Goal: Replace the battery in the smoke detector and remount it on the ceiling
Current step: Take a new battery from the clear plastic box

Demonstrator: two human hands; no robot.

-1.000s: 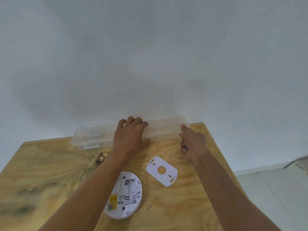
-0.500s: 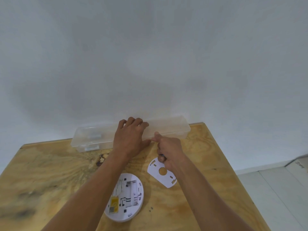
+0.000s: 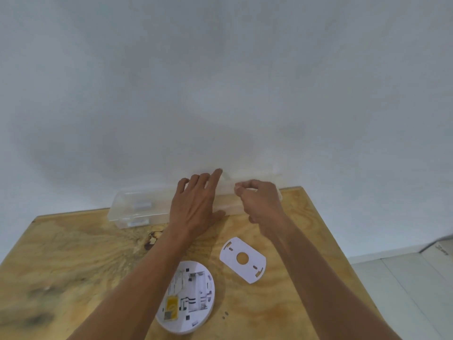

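Observation:
The white round smoke detector (image 3: 193, 298) lies back side up near the table's front edge, its battery bay showing. Its white mounting plate (image 3: 242, 260) lies to the right of it. A long clear plastic box (image 3: 137, 212) stands along the wall at the back, with small grey items inside its left end. My left hand (image 3: 196, 204) rests flat on the box's middle with its fingers spread. To its right, my right hand (image 3: 259, 202) pinches the front edge of the clear lid (image 3: 274, 177), which looks lifted towards the wall.
The wooden table (image 3: 73, 261) butts against a white wall. Two tiny dark screws (image 3: 224, 315) lie just right of the detector. The table's right edge drops to a pale tiled floor (image 3: 404, 278).
My right hand has moved from the mounting plate up to the box's lid edge and taken hold of it. The lid's right part has risen. My left hand stays on the box.

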